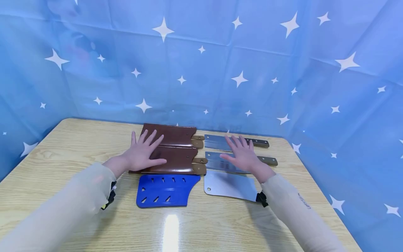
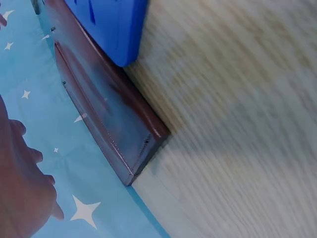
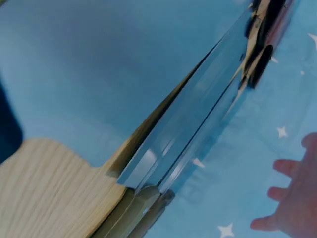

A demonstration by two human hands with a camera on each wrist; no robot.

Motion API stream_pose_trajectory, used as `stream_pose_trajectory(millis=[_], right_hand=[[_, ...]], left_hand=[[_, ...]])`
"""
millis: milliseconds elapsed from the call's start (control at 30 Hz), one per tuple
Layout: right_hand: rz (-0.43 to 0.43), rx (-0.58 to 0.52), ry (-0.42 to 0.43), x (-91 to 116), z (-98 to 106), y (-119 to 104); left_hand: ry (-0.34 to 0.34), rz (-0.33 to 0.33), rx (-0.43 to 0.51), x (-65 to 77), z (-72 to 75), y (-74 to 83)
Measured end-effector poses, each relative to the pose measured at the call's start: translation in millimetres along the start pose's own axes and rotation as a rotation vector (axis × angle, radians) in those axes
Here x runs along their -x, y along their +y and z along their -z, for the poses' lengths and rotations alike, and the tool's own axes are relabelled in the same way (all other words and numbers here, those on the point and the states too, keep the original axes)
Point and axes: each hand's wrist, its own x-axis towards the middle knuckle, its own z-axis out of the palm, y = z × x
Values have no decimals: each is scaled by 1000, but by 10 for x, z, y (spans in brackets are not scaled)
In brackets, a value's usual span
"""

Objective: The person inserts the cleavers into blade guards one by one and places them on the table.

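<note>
My left hand (image 1: 140, 154) is spread with straight fingers over two brown leather knife sheaths, the far one (image 1: 177, 135) and the near one (image 1: 181, 157). Each has a tan strap at its right end. A blue slotted blade guard (image 1: 163, 190) lies in front of them. On the right, my right hand (image 1: 242, 156), fingers also spread, hovers over cleavers laid side by side. The far cleaver (image 1: 215, 141) and middle cleaver (image 1: 217, 162) show dark handles. Nearest is a wide cleaver blade (image 1: 228, 184), its handle hidden behind my wrist. Neither hand holds anything.
All of it lies on a light wood-grain table (image 1: 132, 227) with rounded back corners. A blue curtain (image 1: 201, 94) with white stars hangs right behind and along the sides. Dark straps sit on both wrists.
</note>
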Motion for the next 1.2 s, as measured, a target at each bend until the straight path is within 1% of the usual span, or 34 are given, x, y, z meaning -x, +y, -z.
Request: stream_pose_trajectory(millis=[200, 467, 567, 733, 1000, 1133, 1200], right_hand=[[9, -15, -13, 111, 2, 92], [26, -51, -55, 288, 45, 295], [38, -96, -75, 376, 59, 393], [46, -211, -111, 544, 69, 573], [79, -336, -139, 789, 4, 835], [91, -345, -162, 904, -37, 933], [97, -342, -173, 960, -59, 972]], left_hand=[[-14, -24, -4, 83, -23, -20], [-27, -67, 28, 218, 19, -31], [-32, -80, 32, 260, 2, -28], [-34, -105, 40, 317, -41, -24], [-49, -143, 93, 404, -112, -18], [-55, -168, 105, 469, -160, -16], [-58, -187, 93, 495, -196, -20]])
